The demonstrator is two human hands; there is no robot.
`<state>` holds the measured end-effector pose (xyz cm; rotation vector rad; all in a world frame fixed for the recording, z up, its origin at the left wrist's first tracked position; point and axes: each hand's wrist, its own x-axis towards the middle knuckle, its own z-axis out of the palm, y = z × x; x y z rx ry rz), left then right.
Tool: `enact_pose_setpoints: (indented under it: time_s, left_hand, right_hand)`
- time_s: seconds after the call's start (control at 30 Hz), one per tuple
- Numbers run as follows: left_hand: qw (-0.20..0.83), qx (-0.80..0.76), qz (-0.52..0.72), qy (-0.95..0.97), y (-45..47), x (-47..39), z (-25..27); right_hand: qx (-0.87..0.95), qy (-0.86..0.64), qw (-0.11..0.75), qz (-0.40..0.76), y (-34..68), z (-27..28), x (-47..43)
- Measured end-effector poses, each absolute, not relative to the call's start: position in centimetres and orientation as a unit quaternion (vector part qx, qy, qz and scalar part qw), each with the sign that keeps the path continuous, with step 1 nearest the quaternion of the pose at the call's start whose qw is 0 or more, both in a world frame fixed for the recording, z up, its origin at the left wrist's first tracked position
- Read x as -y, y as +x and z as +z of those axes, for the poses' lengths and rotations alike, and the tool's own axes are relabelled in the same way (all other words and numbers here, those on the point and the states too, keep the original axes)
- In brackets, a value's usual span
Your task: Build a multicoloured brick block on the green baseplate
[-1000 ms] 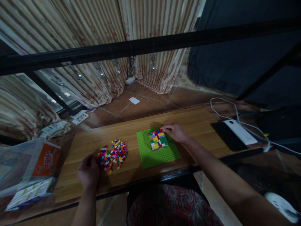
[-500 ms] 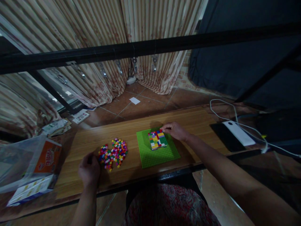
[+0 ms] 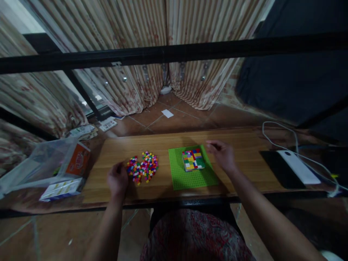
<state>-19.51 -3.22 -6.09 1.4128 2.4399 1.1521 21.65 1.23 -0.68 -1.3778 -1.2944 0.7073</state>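
Observation:
On the wooden table lies a bright green studded baseplate. A low square block of multicoloured toy bricks stands on it towards the back, with red, yellow, white, green and blue pieces on top. My right hand hovers beside the baseplate's right edge, apart from the block; its fingers are loosely apart and I see nothing in them. At the left, my left hand rests with curled fingers against a loose pile of small coloured bricks. Its fingertips are closed, and anything between them is too small to make out.
A clear plastic bin with an orange packet and a white-and-blue box stand at the left end. At the right lie a black pad, a white device and a white cable. A black bar crosses ahead.
My right hand has come off the block's back right corner and drawn away to the right. The camera view has shifted slightly. My left hand stays by the loose bricks.

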Motion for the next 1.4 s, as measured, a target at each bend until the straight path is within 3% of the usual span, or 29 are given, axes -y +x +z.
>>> enact_pose_setpoints:
  time_s: [0.07,0.37,0.7,1.07,1.4]
  left_hand:
    - [0.055,-0.794,0.381,0.471,-19.3,3.4,-6.0]
    - [0.050,-0.791,0.396,0.464,-19.1,3.5,-6.8]
    - [0.063,-0.785,0.416,0.455,-19.1,3.5,-7.3]
    - [0.062,-0.784,0.419,0.454,-19.0,3.5,-7.2]
    - [0.072,-0.791,0.406,0.452,-19.6,3.3,-7.1]
  right_hand:
    - [0.560,-0.567,0.531,0.290,19.6,0.3,0.4]
    - [0.768,-0.437,0.331,0.333,7.6,-1.4,5.2]
    - [0.833,-0.431,0.256,0.236,3.5,-5.3,3.4]
    - [0.843,-0.427,0.245,0.217,2.7,-5.2,3.1]
    - [0.708,-0.503,0.375,0.325,10.9,0.2,5.4]
